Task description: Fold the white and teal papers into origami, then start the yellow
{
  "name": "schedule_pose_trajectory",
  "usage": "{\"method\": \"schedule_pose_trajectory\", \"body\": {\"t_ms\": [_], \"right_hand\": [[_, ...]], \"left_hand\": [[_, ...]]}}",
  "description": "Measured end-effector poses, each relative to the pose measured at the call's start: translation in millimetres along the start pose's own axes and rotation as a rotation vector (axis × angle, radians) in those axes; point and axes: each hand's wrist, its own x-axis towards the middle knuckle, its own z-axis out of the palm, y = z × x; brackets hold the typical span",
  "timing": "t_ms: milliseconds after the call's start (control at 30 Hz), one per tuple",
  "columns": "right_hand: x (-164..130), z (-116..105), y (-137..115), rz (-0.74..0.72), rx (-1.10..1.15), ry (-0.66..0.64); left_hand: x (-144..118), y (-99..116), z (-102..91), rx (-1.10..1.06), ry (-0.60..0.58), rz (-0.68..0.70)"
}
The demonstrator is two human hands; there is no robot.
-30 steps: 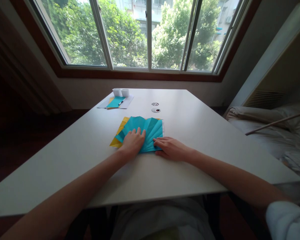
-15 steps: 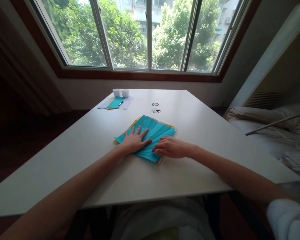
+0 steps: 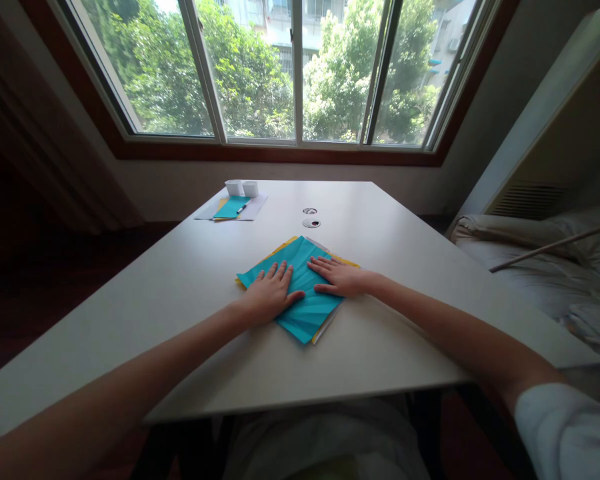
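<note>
A creased teal paper sheet (image 3: 307, 313) lies on the white table (image 3: 180, 287), on top of a yellow sheet (image 3: 347, 261) whose edges peek out. It sits turned like a diamond, one corner toward me. My left hand (image 3: 271, 293) rests flat on its left half, fingers spread. My right hand (image 3: 339, 277) lies flat on its right part, fingers pointing left. Neither hand grips anything.
At the table's far left lies a pale sheet with a small teal paper (image 3: 231, 206), a pen and two white cups (image 3: 243, 187). Two round cable ports (image 3: 311, 223) sit beyond the paper. A window spans the back; bedding (image 3: 545, 267) lies to the right.
The teal and yellow sheets have been turned clockwise on the table, from square-on to a diamond. Both hands moved with them; my right hand slid up onto the paper.
</note>
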Motion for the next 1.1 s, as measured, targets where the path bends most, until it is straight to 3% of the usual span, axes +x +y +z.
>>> {"method": "schedule_pose_trajectory", "body": {"t_ms": [367, 667, 867, 933, 1100], "right_hand": [[-6, -5, -1, 0.053, 0.008, 0.003], [-22, -15, 27, 0.188, -0.040, -0.002], [-47, -26, 47, 0.253, -0.099, 0.064], [-55, -26, 49, 0.264, -0.106, 0.067], [-68, -18, 56, 0.284, -0.085, 0.070]], "left_hand": [[-38, -19, -10.7, -0.058, -0.150, -0.133], [-31, -27, -20.5, -0.012, -0.199, -0.207], [-29, -76, -26.7, -0.015, -0.190, -0.440], [-34, -97, -28.1, -0.065, -0.170, -0.429], [-40, -140, -21.0, -0.080, -0.152, -0.680]]}}
